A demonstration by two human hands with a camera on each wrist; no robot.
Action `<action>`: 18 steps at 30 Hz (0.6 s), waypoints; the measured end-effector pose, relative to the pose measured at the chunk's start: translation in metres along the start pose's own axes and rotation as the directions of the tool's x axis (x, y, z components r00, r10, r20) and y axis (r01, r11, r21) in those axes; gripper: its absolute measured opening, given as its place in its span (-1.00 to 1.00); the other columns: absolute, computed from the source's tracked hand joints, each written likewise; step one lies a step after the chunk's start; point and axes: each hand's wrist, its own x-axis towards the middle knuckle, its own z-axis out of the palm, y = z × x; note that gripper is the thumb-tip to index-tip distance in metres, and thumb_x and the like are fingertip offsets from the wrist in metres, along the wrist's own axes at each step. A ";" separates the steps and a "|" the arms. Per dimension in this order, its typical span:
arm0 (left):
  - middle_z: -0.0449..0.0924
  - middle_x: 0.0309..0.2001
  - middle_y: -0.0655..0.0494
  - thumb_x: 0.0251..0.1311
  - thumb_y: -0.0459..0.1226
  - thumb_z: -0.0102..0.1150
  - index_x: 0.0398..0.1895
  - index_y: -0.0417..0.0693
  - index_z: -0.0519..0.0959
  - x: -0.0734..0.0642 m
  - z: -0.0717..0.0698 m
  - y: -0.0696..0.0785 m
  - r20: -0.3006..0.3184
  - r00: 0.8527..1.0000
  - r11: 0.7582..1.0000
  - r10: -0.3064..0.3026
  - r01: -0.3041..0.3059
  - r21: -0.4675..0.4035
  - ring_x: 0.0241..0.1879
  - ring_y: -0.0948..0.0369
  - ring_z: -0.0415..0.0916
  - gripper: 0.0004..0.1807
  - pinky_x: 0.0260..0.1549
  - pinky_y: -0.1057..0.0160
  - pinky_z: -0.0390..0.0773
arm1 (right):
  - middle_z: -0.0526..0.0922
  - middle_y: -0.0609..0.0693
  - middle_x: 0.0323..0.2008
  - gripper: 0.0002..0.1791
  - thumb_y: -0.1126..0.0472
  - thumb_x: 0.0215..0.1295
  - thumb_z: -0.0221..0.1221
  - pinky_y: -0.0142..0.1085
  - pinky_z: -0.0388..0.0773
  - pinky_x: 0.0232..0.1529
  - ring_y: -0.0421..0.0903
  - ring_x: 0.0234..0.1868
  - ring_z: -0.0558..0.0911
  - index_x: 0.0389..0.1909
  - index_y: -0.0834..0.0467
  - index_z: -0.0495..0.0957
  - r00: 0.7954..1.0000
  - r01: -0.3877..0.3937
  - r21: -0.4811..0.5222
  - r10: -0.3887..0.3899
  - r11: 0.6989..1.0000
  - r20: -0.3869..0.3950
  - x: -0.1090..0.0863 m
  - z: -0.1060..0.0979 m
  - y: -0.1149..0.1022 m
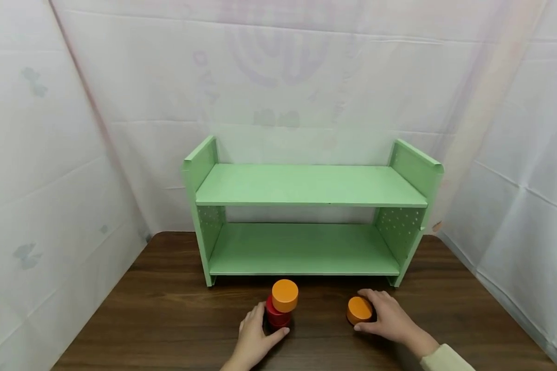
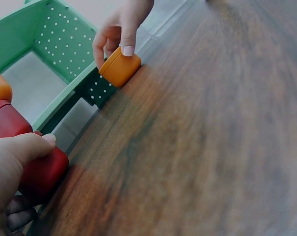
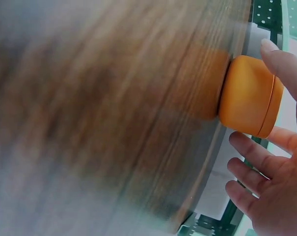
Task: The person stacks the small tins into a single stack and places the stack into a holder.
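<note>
Two red round canisters are stacked one on the other, and an orange round canister tops them. My left hand holds the lower red canister, its thumb along the near side; the fingers behind it are partly hidden. To the right, a second orange canister stands on the table by itself. My right hand holds it between thumb and fingers, with several other fingers spread away from it in the right wrist view.
A green two-tier shelf with perforated side panels stands behind both hands. The dark wooden table lies under everything. White printed cloth hangs at the back and both sides.
</note>
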 end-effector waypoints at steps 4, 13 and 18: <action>0.47 0.09 -0.19 0.00 0.06 0.36 0.18 -0.27 0.36 0.000 0.000 0.001 0.004 1.000 1.000 -0.002 0.002 -0.006 0.09 -0.19 0.37 -0.21 -0.01 -0.39 0.18 | 0.55 0.10 0.05 -0.11 -0.22 -0.11 0.40 0.07 0.43 -0.06 0.07 -0.03 0.50 0.16 0.26 0.41 1.000 -0.018 0.032 0.017 0.999 0.017 -0.001 -0.001 0.002; 0.46 0.10 -0.20 0.00 0.05 0.36 0.19 -0.28 0.35 0.001 0.001 0.001 0.002 1.000 1.000 0.002 -0.002 0.000 0.10 -0.19 0.36 -0.20 0.00 -0.38 0.19 | 0.58 0.04 -0.05 -0.18 -0.22 -0.11 0.40 0.02 0.43 -0.09 -0.01 -0.10 0.50 0.08 0.22 0.44 0.999 -0.024 0.028 0.024 0.999 0.027 0.000 0.000 0.005; 0.47 0.09 -0.20 0.00 0.05 0.36 0.18 -0.28 0.35 0.000 0.001 0.001 0.002 1.000 1.000 -0.004 0.004 0.001 0.09 -0.18 0.37 -0.20 0.00 -0.38 0.18 | 0.60 -0.01 -0.10 -0.24 -0.25 -0.09 0.38 -0.03 0.43 -0.13 -0.05 -0.15 0.50 0.01 0.20 0.49 0.999 -0.014 0.021 0.013 1.000 0.033 0.000 0.000 0.006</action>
